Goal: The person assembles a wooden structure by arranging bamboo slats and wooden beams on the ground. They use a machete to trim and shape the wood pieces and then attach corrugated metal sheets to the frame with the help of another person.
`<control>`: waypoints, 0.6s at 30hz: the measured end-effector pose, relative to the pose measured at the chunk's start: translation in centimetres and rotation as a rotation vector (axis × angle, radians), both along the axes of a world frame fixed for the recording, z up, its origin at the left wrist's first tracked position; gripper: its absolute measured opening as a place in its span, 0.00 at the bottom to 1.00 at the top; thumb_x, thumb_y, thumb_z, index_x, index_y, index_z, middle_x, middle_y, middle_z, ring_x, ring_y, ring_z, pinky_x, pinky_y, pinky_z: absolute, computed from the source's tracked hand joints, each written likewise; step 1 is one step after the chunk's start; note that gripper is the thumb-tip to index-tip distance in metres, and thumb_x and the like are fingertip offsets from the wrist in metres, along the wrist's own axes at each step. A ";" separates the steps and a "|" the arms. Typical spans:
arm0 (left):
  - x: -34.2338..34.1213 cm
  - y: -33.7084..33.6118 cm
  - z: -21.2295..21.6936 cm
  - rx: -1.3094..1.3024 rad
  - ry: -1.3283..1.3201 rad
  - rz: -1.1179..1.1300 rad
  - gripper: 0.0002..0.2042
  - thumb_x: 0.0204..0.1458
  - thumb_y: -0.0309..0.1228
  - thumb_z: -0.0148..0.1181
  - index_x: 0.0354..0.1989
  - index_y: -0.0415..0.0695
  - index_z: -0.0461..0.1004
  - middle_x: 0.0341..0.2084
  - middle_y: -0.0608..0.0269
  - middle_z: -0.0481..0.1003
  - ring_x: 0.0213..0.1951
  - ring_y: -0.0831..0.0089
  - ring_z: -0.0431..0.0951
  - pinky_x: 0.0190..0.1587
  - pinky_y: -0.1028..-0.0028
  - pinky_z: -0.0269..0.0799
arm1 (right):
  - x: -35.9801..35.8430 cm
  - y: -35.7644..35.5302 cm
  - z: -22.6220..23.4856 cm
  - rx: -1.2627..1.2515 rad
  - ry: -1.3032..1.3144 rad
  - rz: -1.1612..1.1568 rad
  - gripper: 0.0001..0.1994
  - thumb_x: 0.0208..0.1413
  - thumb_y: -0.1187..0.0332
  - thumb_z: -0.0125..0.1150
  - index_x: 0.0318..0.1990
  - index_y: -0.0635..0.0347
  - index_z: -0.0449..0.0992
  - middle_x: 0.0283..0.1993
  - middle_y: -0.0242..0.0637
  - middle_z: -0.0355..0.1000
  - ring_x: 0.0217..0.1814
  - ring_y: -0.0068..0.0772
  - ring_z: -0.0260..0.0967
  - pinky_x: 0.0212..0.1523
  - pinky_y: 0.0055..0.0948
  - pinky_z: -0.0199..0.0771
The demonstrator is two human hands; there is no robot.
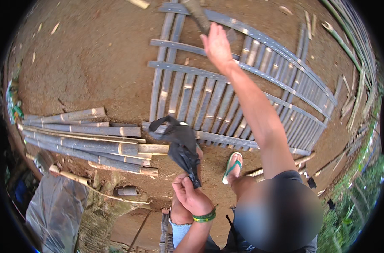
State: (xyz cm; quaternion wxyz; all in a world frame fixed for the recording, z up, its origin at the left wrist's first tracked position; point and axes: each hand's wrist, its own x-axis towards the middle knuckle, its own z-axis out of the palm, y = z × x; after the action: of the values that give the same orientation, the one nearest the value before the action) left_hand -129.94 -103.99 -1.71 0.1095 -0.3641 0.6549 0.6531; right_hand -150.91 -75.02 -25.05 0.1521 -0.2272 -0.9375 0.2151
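While the left hand [191, 195] pinched the neck of a black plastic bag [181, 147] above the knees, the right hand [217, 46] reached out over the bamboo slat panel [225, 92] on the dirt, closed around a dark handle [197, 14] (its working end out of view). A firm grip and a controlled swing probably mattered most, with the bag kept clear.

Left wrist [204, 216]: green band with yellow stripe, worn just below the left hand [191, 195]. Right arm [255, 114]: bare, dark short sleeve [291, 179] well back from the right hand [217, 46]. Light denim shorts [180, 232]. Foot in green-strapped flip-flop [233, 166].
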 end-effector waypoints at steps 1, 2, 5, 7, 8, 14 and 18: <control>1.0 0.4 -0.1 -0.028 -0.004 -0.009 0.07 0.63 0.23 0.46 0.46 0.39 0.69 0.40 0.62 0.71 0.39 0.76 0.71 0.44 0.77 0.66 | 2.6 -0.4 2.1 -0.030 0.029 0.018 0.24 0.61 0.67 0.58 0.57 0.73 0.59 0.46 0.60 0.65 0.49 0.61 0.65 0.51 0.49 0.70; 1.9 0.7 -0.1 -0.055 -0.002 -0.023 0.07 0.63 0.24 0.46 0.45 0.40 0.69 0.40 0.62 0.72 0.39 0.76 0.71 0.44 0.77 0.66 | 5.7 -0.7 4.3 -0.058 0.064 0.033 0.25 0.61 0.67 0.58 0.59 0.74 0.58 0.46 0.61 0.64 0.49 0.62 0.65 0.51 0.49 0.70; 4.7 0.3 -0.9 -0.166 -0.006 -0.119 0.06 0.62 0.25 0.48 0.44 0.41 0.70 0.39 0.62 0.72 0.38 0.75 0.71 0.41 0.77 0.66 | 17.1 -2.5 10.7 -0.253 -0.092 -0.059 0.29 0.62 0.65 0.57 0.63 0.76 0.55 0.50 0.66 0.65 0.53 0.65 0.65 0.54 0.52 0.69; 7.2 -1.1 -2.1 -0.179 0.036 -0.123 0.06 0.61 0.26 0.49 0.43 0.44 0.71 0.35 0.67 0.73 0.35 0.79 0.70 0.36 0.77 0.65 | 26.2 -4.3 13.2 -0.390 -0.219 -0.169 0.30 0.62 0.64 0.56 0.64 0.77 0.54 0.54 0.68 0.64 0.55 0.68 0.64 0.56 0.53 0.68; 8.1 -1.7 -2.2 -0.184 0.035 -0.176 0.06 0.61 0.27 0.50 0.43 0.46 0.71 0.33 0.69 0.73 0.34 0.80 0.71 0.35 0.78 0.64 | 31.0 -5.2 13.9 -0.482 -0.279 -0.225 0.30 0.62 0.64 0.55 0.64 0.77 0.54 0.55 0.70 0.64 0.56 0.70 0.64 0.58 0.53 0.67; 14.9 -3.6 0.8 0.008 0.027 -0.144 0.09 0.61 0.25 0.48 0.47 0.44 0.71 0.39 0.60 0.74 0.38 0.73 0.74 0.36 0.73 0.70 | 64.6 -13.5 18.5 -0.692 -0.780 -0.513 0.28 0.60 0.59 0.55 0.60 0.70 0.57 0.52 0.67 0.69 0.55 0.69 0.68 0.56 0.55 0.69; 20.6 -4.5 6.0 0.173 0.024 -0.201 0.11 0.61 0.24 0.46 0.51 0.40 0.69 0.40 0.56 0.72 0.42 0.66 0.74 0.45 0.67 0.74 | 85.2 -21.6 25.4 -0.830 -1.135 -0.719 0.27 0.60 0.51 0.52 0.55 0.68 0.62 0.46 0.65 0.73 0.50 0.67 0.71 0.53 0.57 0.71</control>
State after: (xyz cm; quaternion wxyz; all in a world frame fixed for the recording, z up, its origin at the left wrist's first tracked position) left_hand -109.37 -108.52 4.24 0.1977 -0.2780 0.6307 0.6971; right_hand -65.71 -96.66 0.30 -0.3866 -0.6297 -0.5839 0.3362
